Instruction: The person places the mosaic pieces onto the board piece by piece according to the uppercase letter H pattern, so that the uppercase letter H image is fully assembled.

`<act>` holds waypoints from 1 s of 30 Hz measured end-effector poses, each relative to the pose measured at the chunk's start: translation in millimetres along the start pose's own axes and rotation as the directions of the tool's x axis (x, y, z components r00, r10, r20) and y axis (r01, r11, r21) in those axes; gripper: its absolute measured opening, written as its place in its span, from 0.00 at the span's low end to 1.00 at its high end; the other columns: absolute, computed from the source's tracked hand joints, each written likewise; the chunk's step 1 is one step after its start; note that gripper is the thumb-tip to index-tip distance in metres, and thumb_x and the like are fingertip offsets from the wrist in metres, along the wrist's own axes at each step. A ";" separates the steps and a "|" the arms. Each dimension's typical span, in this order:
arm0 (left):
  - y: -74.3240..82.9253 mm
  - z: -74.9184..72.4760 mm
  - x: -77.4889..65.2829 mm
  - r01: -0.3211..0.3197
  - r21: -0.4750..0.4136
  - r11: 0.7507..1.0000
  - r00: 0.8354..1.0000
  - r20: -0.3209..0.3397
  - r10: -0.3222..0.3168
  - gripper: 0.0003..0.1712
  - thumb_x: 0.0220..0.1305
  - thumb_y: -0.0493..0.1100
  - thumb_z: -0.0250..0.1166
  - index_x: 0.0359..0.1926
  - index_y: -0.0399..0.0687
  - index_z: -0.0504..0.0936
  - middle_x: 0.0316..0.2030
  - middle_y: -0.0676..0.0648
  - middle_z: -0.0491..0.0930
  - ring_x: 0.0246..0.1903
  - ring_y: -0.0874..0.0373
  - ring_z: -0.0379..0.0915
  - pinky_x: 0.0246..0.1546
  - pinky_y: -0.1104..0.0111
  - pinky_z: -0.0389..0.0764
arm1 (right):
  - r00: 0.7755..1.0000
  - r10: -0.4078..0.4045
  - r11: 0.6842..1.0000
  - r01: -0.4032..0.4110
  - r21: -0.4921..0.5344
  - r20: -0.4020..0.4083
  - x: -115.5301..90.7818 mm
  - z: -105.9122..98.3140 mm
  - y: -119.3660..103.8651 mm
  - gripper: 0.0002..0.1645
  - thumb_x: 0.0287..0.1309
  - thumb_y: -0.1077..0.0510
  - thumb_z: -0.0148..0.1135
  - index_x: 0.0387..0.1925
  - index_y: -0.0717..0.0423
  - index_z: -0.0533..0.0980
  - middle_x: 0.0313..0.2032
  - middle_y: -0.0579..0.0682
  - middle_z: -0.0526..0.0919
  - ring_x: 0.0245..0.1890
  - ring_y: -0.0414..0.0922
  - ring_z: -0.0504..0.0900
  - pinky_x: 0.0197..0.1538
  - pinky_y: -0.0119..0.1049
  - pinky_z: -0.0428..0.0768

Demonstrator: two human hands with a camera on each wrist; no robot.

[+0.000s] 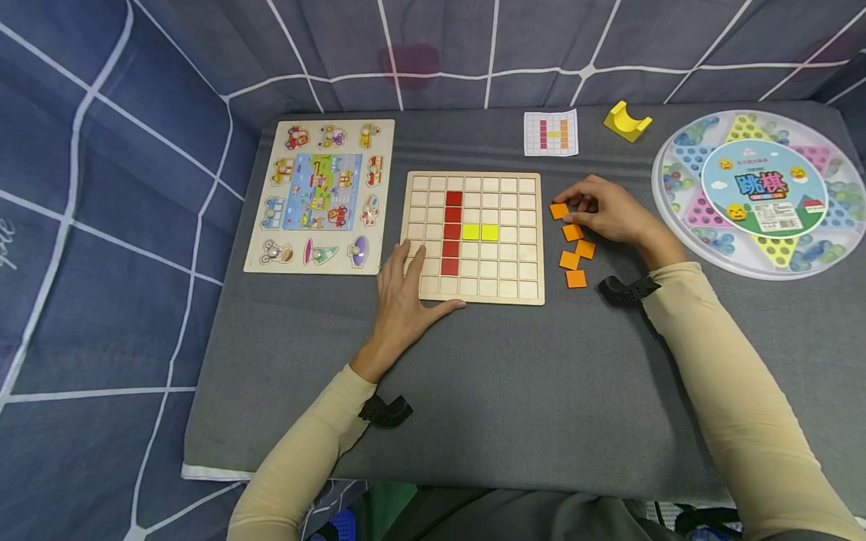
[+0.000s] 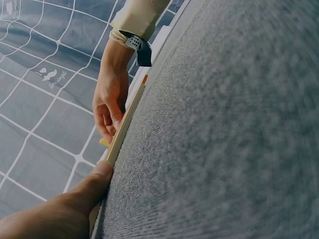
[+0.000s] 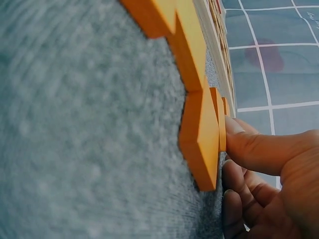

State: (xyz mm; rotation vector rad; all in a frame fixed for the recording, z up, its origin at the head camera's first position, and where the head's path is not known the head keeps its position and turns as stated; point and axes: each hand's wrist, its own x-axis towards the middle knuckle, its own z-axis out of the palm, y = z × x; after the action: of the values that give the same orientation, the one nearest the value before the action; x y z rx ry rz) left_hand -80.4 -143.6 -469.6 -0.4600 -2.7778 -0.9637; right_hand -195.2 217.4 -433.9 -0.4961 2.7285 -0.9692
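Observation:
My left hand (image 1: 401,300) rests on the lower left corner of a wooden grid board (image 1: 509,269), fingers extended over it and thumb along its near edge. A column of several red tiles (image 1: 452,231) lies in the board's squares. Beside it, to the right, are two yellow tiles (image 1: 490,232). My right hand (image 1: 612,210) is right of the board and pinches the farthest orange tile (image 1: 558,211) between thumb and fingertips. Several more orange tiles (image 1: 576,279) lie loose below it. Up close, the right wrist view shows the thumb against orange tiles (image 3: 202,144).
A small pattern card (image 1: 551,150) lies behind the board, with a yellow curved block (image 1: 626,122) to its right. A picture puzzle board (image 1: 264,255) is at the left. At the right is a round Chinese checkers set (image 1: 764,186). Grid-patterned cloth hangs behind the table.

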 end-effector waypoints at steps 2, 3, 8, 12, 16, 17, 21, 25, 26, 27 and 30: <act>-0.1 0.1 0.2 0.000 0.004 1.000 1.000 0.000 0.000 0.62 0.39 0.62 0.81 0.70 0.37 0.65 0.70 0.32 0.58 0.72 0.36 0.49 0.67 0.39 0.50 | 1.000 0.001 1.000 -0.001 0.004 -0.003 -0.3 -0.2 -1.8 0.17 0.62 0.61 0.64 0.53 0.57 0.80 0.40 0.55 0.74 0.35 0.45 0.69 0.37 0.27 0.66; -0.2 0.1 0.3 -0.001 0.005 1.000 1.000 0.000 0.001 0.62 0.39 0.62 0.80 0.69 0.36 0.65 0.70 0.32 0.58 0.72 0.36 0.49 0.67 0.39 0.50 | 1.000 0.004 1.000 -0.004 0.006 -0.003 -0.5 -0.3 -2.5 0.17 0.62 0.61 0.64 0.53 0.57 0.80 0.40 0.55 0.74 0.35 0.45 0.69 0.37 0.27 0.66; 0.7 -0.6 0.9 -0.006 0.003 1.000 1.000 -0.003 0.006 0.62 0.38 0.62 0.81 0.69 0.36 0.65 0.70 0.31 0.58 0.72 0.36 0.49 0.67 0.39 0.50 | 1.000 0.021 1.000 -0.021 0.008 -0.001 -0.7 -1.0 -3.7 0.16 0.63 0.62 0.64 0.53 0.57 0.80 0.41 0.56 0.74 0.36 0.45 0.70 0.37 0.27 0.66; 1.2 -0.8 2.0 -0.010 0.003 1.000 1.000 -0.006 0.010 0.62 0.38 0.62 0.81 0.69 0.36 0.65 0.70 0.31 0.58 0.72 0.36 0.49 0.67 0.39 0.50 | 1.000 0.027 1.000 -0.027 0.000 0.000 0.3 -1.3 -3.5 0.16 0.63 0.61 0.64 0.53 0.57 0.80 0.41 0.55 0.74 0.36 0.44 0.69 0.37 0.28 0.66; 1.4 -0.8 2.2 -0.011 0.003 1.000 1.000 -0.005 0.011 0.62 0.38 0.62 0.81 0.69 0.36 0.65 0.70 0.31 0.58 0.72 0.36 0.49 0.67 0.39 0.50 | 1.000 0.030 1.000 -0.030 -0.001 0.000 0.3 -1.2 -3.4 0.16 0.63 0.61 0.64 0.53 0.57 0.80 0.41 0.56 0.74 0.36 0.45 0.69 0.37 0.28 0.66; 1.4 -0.8 2.1 -0.011 0.003 1.000 1.000 -0.003 0.011 0.62 0.38 0.62 0.81 0.70 0.36 0.65 0.70 0.31 0.58 0.72 0.36 0.49 0.67 0.39 0.50 | 1.000 0.030 1.000 -0.030 0.002 -0.001 0.1 -1.2 -3.5 0.16 0.63 0.61 0.64 0.53 0.57 0.80 0.41 0.56 0.74 0.36 0.45 0.69 0.37 0.28 0.66; 1.2 -0.9 1.6 -0.010 0.006 1.000 1.000 -0.002 0.010 0.62 0.38 0.62 0.81 0.70 0.36 0.65 0.70 0.31 0.58 0.72 0.36 0.48 0.67 0.39 0.50 | 1.000 0.024 1.000 -0.024 -0.001 -0.003 -0.1 -0.8 -3.7 0.16 0.63 0.61 0.64 0.52 0.57 0.80 0.41 0.57 0.74 0.36 0.46 0.70 0.37 0.28 0.66; 0.9 -0.8 1.1 -0.007 0.006 1.000 1.000 -0.003 0.007 0.62 0.38 0.62 0.81 0.69 0.36 0.65 0.70 0.31 0.58 0.72 0.35 0.48 0.67 0.39 0.50 | 1.000 0.017 1.000 -0.017 -0.022 -0.015 0.2 0.4 -3.6 0.16 0.62 0.61 0.65 0.51 0.58 0.80 0.40 0.56 0.74 0.35 0.46 0.69 0.36 0.28 0.66; 0.8 -0.8 0.9 -0.005 0.006 1.000 1.000 -0.003 0.005 0.62 0.38 0.62 0.81 0.69 0.36 0.65 0.70 0.31 0.58 0.72 0.35 0.48 0.67 0.39 0.50 | 1.000 0.017 1.000 -0.018 -0.025 -0.019 0.4 0.9 -3.6 0.15 0.62 0.61 0.65 0.51 0.59 0.80 0.39 0.56 0.74 0.35 0.46 0.69 0.36 0.28 0.66; 0.8 -0.8 0.6 -0.003 0.007 1.000 1.000 -0.001 0.003 0.62 0.38 0.62 0.81 0.69 0.36 0.65 0.70 0.32 0.58 0.72 0.36 0.48 0.67 0.39 0.50 | 1.000 0.018 0.999 -0.019 -0.029 -0.023 0.4 1.1 -3.4 0.15 0.62 0.61 0.65 0.50 0.59 0.80 0.39 0.56 0.74 0.35 0.46 0.69 0.36 0.29 0.66; 0.7 -0.9 0.0 0.004 0.009 1.000 1.000 0.004 -0.004 0.62 0.39 0.63 0.81 0.70 0.36 0.65 0.70 0.32 0.58 0.72 0.36 0.48 0.67 0.39 0.50 | 0.999 0.013 0.999 -0.014 -0.042 -0.034 1.2 1.7 -4.6 0.16 0.61 0.60 0.66 0.50 0.60 0.80 0.39 0.56 0.75 0.35 0.46 0.70 0.36 0.29 0.66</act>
State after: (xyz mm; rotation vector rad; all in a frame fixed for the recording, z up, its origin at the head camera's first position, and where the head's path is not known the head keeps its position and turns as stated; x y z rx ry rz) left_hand -80.1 -143.7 -468.5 -0.4562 -2.7864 -0.9512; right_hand -194.7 212.6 -432.3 -0.4723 2.7837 -0.9268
